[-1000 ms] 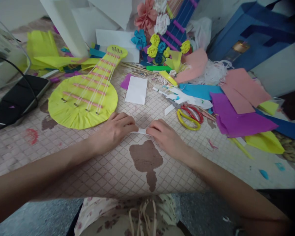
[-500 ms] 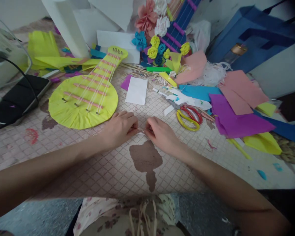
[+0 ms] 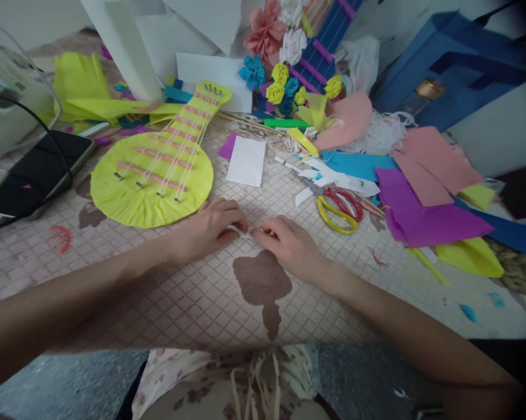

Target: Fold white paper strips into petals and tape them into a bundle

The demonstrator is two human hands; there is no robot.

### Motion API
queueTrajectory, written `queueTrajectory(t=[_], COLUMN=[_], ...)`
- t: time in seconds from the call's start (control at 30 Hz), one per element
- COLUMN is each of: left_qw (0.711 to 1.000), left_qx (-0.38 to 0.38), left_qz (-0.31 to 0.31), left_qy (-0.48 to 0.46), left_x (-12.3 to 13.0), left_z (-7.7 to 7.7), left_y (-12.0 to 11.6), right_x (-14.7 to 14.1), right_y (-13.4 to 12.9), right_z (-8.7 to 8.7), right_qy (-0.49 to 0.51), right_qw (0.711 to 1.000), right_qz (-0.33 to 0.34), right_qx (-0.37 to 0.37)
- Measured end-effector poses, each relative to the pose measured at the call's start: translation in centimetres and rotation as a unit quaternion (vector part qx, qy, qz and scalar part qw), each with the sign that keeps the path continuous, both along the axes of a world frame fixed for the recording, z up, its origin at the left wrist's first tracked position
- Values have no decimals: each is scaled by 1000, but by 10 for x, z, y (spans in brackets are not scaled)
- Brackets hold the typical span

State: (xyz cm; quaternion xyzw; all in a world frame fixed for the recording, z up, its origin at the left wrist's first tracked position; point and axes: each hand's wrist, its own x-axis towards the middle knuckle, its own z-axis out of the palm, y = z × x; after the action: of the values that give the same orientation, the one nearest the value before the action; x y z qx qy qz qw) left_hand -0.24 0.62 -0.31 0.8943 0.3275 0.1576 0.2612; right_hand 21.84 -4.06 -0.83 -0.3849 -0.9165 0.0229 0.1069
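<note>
Low over the tabletop, my left hand [image 3: 212,228] and my right hand [image 3: 294,248] almost meet at the fingertips. Between them shows a small white piece [image 3: 244,234], perhaps a paper strip, mostly hidden by the fingers. Both hands are closed, thumb against fingers, on its two ends. Just beyond my left hand lies a paper-covered yellow lute [image 3: 153,181] with pink frets and white strings. A white paper rectangle [image 3: 246,161] rests past my fingers, over a purple scrap. Scissors [image 3: 338,211] with red and yellow handles lie right of my right hand.
Pink paper [image 3: 435,163], purple paper [image 3: 424,213] and white strips spread across the right. Paper flowers [image 3: 284,81] and a blue stringed instrument [image 3: 317,64] stand at the back, near a blue bag [image 3: 442,64]. A black phone-like device [image 3: 39,169] with a cable lies left.
The thumbs and fingertips have shifted around the white piece, and my right fingers reach a little further left. The whole view has moved slightly; other things stay put.
</note>
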Motion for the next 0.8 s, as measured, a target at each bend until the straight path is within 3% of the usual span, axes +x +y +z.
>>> queueTrajectory(t=[0.13, 0.43, 0.67, 0.8], left_qw=[1000, 999, 999, 999], left_qx=[-18, -25, -27, -25], left_qz=[-7, -24, -33, -29], left_qy=[8, 16, 11, 12], left_x=[2, 1, 1, 1], left_z=[0, 3, 3, 3], left_y=[6, 10, 12, 11], right_x=[0, 17, 48, 57], right_y=[-7, -17, -33, -33], right_z=[1, 3, -6, -8], right_qy=[-38, -70, -35, 48], right_qw=[999, 996, 997, 996], right_qz=[18, -12, -56, -68], right_qx=[27, 46, 29, -6])
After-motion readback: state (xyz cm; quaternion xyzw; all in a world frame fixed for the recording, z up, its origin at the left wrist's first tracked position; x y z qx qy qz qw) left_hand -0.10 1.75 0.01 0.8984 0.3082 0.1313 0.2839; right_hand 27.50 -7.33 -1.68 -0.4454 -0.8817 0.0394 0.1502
